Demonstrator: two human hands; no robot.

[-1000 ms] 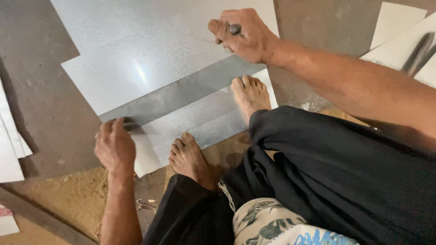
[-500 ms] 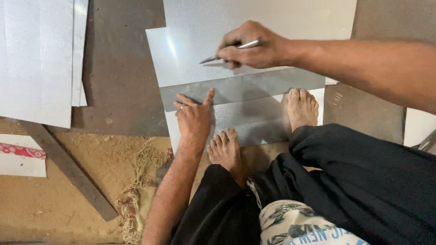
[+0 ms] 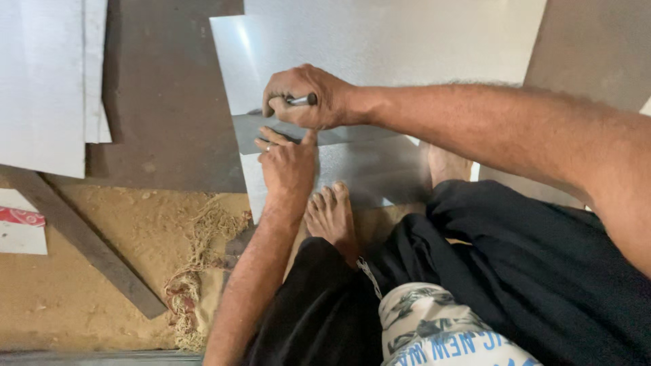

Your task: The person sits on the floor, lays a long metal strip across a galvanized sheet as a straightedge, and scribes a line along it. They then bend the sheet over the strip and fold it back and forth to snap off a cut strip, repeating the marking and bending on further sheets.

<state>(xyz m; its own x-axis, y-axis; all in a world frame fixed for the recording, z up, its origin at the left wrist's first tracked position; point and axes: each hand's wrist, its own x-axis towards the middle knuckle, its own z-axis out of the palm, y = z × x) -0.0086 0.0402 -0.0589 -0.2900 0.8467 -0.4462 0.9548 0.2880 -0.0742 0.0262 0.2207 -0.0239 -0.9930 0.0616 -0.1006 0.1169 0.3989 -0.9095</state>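
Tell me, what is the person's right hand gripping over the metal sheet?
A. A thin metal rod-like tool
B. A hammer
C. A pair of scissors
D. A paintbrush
A: the right hand is closed around a thin metal tool whose end pokes out of the fist, held over the shiny metal sheet, while the left hand lies flat on the grey straightedge strip just below it.

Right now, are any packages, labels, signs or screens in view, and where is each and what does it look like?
No screens or signs show.
White flat card or package: far left edge on the sandy floor, rectangular, with a red band across its top.
Printed cloth: bottom centre on the person's lap, pale fabric with dark pattern and blue lettering.
Neither hand touches them: the left hand presses the metal sheet, the right hand holds a metal tool.
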